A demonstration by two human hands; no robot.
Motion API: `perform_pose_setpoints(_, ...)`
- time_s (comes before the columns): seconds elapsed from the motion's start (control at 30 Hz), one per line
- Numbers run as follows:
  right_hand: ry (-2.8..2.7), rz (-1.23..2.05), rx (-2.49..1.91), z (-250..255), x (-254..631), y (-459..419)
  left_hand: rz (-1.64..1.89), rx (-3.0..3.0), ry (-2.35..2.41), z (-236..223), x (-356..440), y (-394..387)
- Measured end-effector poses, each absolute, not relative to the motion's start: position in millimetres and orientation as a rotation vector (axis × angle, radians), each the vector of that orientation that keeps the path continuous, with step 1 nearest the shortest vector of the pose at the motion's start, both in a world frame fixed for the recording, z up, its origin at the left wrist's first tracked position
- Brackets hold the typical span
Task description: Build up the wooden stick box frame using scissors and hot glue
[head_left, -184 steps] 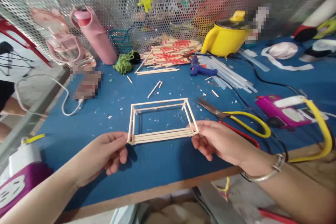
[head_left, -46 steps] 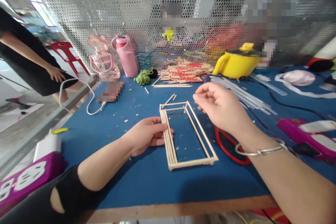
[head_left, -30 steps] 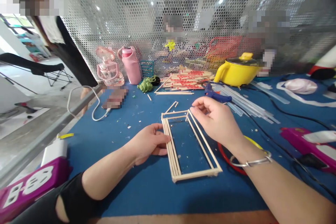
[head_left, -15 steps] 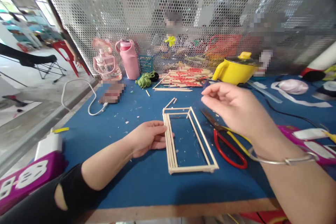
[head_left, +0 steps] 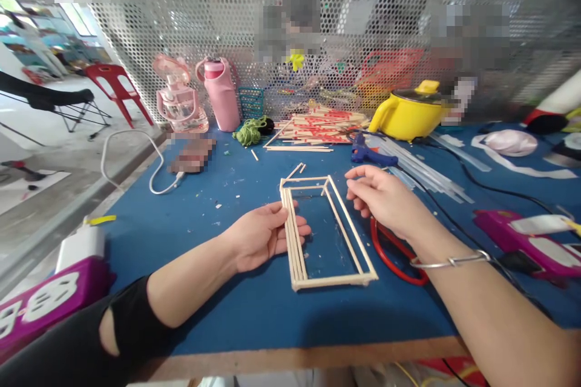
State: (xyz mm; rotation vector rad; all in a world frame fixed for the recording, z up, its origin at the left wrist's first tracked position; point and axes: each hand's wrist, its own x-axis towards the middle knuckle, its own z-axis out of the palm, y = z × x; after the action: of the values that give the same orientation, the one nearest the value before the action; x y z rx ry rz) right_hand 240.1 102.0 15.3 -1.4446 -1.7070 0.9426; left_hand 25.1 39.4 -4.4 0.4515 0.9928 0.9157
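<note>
On the blue tabletop stands a box-like frame of thin wooden sticks (head_left: 349, 236), with several sticks side by side along its left side. My left hand (head_left: 267, 231) grips that left side, thumb on top and fingers passing underneath. Just beyond the frame's right edge hovers my right hand (head_left: 379, 196), its fingers loosely curled and nothing visible in them. Below it lie red-handled scissors (head_left: 379, 252), mostly hidden by my right hand and forearm. A blue glue gun (head_left: 370, 152) rests behind my right hand, near a fan of clear glue sticks (head_left: 424, 166).
At the back are a pile of red-marked sticks (head_left: 324, 124), green yarn (head_left: 250, 133), a pink bottle (head_left: 222, 97) and a yellow pot (head_left: 408, 113). Purple power strips (head_left: 86, 287) flank both sides. A perforated metal panel (head_left: 218, 18) closes off the rear; cables cross the right.
My right hand has moved down and nearer to the frame, uncovering the glue gun and glue sticks and covering much of the scissors. My left hand stays on the frame, its fingers reaching further under it.
</note>
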Motion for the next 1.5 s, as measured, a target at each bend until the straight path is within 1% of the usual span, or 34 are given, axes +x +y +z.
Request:
perform_pose_setpoints(0.1,-1.723,0.733,-1.348,28.1,244.3,88.4,1.04,0.405,0.992,-4.0,26.5,38.6)
perform_pose_setpoints(0.23,-1.863,0.376,-1.305,41.1,253.2,39.2,1.178,0.352,1.011,-3.6,30.8,30.9)
perform_pose_setpoints(0.3,-1.979,0.375,-1.358,36.6,258.2,12.4,1.196,0.347,1.035,-3.5,35.3,21.8)
perform_pose_setpoints(0.4,-2.064,0.583,-1.455,17.4,262.8,-13.7,1.185,0.354,1.064,-1.9,44.3,1.6)
perform_pose_setpoints(0.47,-2.07,0.666,-1.483,3.2,262.5,-20.0,1.144,0.376,1.07,1.0,49.0,-15.3)
perform_pose_setpoints(0.63,-2.09,0.515,-1.522,-12.4,255.5,-14.0,0.87,0.435,1.24,9.4,41.5,-63.1)
perform_pose_setpoints(0.7,-2.122,0.477,-1.503,-11.7,253.1,-7.8,0.796,0.722,1.329,10.6,32.7,-76.0)
perform_pose_setpoints(0.8,-2.174,0.447,-1.456,-8.1,253.1,1.7,0.788,1.515,1.408,10.9,25.3,-75.1)
perform_pose_setpoints(0.9,-2.202,0.419,-1.403,-4.3,259.9,6.8,0.823,2.208,1.363,9.7,33.7,-49.4)
perform_pose_setpoints(0.97,-2.177,0.43,-1.421,-2.4,266.2,6.6,0.811,2.467,1.396,7.4,45.7,-26.5)
perform_pose_setpoints(1.1,-2.087,0.539,-1.498,-1.8,267.8,2.8,0.606,2.668,1.466,-0.5,65.3,6.5)
perform_pose_setpoints(1.27,-2.141,0.458,-1.494,-7.7,252.4,6.6,0.364,2.762,1.411,-7.6,67.4,15.8)
perform_pose_setpoints(1.5,-2.107,0.434,-1.39,-18.2,250.7,10.5,0.262,2.822,1.427,-9.6,67.3,18.1)
